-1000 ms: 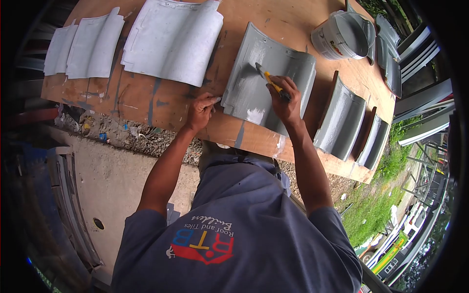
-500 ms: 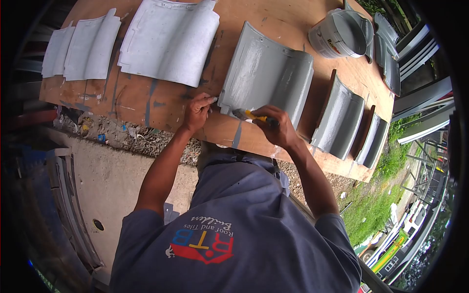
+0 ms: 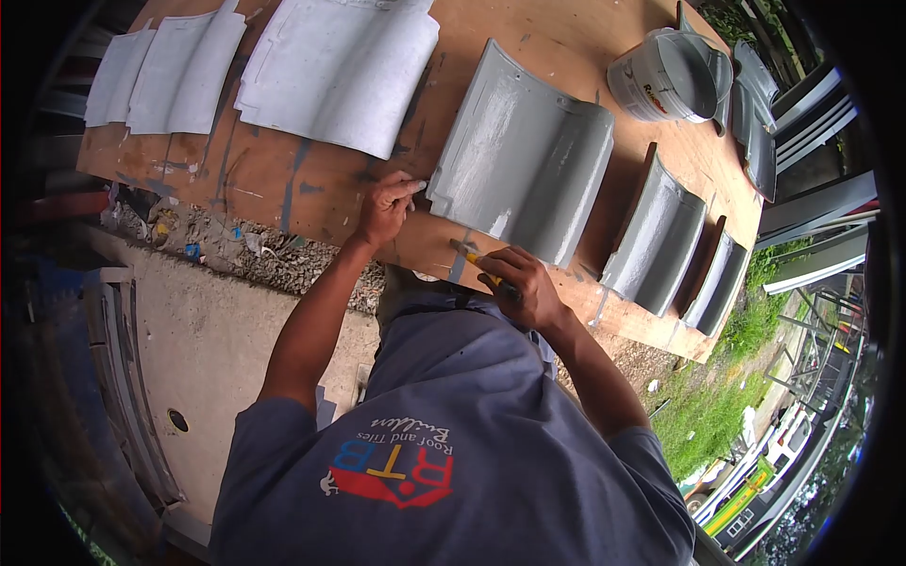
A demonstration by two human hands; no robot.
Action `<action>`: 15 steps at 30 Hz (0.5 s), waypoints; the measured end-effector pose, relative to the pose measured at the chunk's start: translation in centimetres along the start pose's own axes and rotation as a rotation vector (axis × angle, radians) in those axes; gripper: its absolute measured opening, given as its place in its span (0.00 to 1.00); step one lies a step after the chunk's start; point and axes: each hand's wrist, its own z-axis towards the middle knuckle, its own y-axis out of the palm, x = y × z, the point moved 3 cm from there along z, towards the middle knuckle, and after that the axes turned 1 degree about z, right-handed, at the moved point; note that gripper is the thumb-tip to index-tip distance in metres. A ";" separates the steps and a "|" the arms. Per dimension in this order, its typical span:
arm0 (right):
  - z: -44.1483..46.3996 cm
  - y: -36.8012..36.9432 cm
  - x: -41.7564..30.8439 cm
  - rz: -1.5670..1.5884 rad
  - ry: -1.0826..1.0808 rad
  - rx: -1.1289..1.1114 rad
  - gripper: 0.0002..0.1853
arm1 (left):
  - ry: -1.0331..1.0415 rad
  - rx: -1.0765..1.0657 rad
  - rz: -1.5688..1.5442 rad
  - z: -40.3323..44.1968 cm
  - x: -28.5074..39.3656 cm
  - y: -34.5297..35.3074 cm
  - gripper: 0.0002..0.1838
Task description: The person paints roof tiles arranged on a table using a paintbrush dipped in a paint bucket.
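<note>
The right hand (image 3: pixel 524 286) is wrapped around a paintbrush, just off the near edge of the middle grey tile; the left hand (image 3: pixel 389 208) is curled beside that tile's near left corner, and I cannot tell whether its fingertips touch or grip anything.

The wooden tabletop (image 3: pixel 326 179) extends beyond the grey tile (image 3: pixel 519 160) on every side, with a narrow bare strip along its near edge. Left of the grey tile, a gap of bare wood separates it from a large white tile (image 3: pixel 340 71); to its right, a narrower gap leads to a smaller-looking grey tile (image 3: pixel 656 231). The bucket (image 3: pixel 661 75) stands beyond its far right corner, well clear of both hands. The yellow-handled paintbrush (image 3: pixel 469 255) lies over the bare strip, apart from the tile.

The white tile's far edge is cut off. How full the bucket is, I cannot tell, and the bristles are hard to make out.

Half a second ago the paintbrush was at the tile's near edge; the left hand has stayed by the corner.
</note>
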 end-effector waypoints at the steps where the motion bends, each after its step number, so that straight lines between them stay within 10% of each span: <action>1: -0.2 -0.3 0.0 0.103 0.048 0.008 0.19 | -0.008 -0.011 -0.005 0.1 -0.1 0.0 0.12; 15: 3.2 -5.5 3.3 -0.301 0.022 0.201 0.16 | -0.081 -0.034 -0.055 0.1 0.2 0.0 0.14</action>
